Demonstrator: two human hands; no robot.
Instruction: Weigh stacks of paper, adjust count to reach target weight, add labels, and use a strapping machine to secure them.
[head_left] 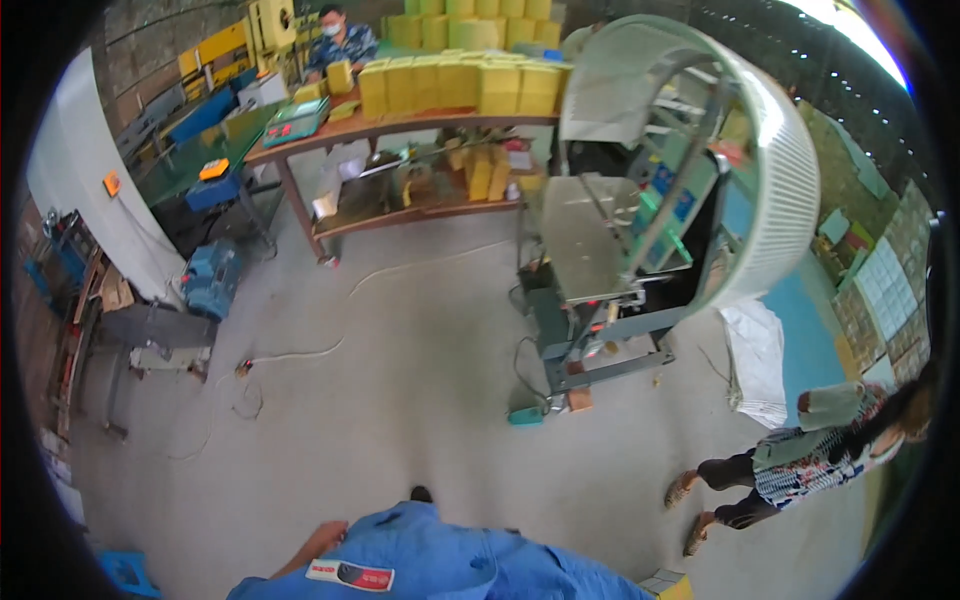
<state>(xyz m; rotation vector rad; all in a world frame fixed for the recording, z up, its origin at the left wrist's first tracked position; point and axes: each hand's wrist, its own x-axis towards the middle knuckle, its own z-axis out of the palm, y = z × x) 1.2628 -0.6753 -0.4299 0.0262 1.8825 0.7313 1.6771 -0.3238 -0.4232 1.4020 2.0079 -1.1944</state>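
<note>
My left hand (328, 535) hangs beside my blue work shirt (450, 555) at the lower edge. It is small in the picture, and its fingers are too unclear to show whether they are curled or spread. No object shows in or near it. My right hand is out of sight, hidden below my right side. A yellow box (675, 588) with a pale top pokes into view by my right sleeve, cut off by the picture's edge. What holds or supports it cannot be seen. The dark tip of my shoe (421, 494) shows on the grey floor (370, 420).
A machine with a large curved ribbed hood (785, 190) stands ahead right. Farther back, a long table (420, 125) bears several yellow packs (420, 85), with a masked person (345, 42) behind. Another person (800, 465) stands right. A cable (300, 355) crosses the floor near a blue motor (211, 280).
</note>
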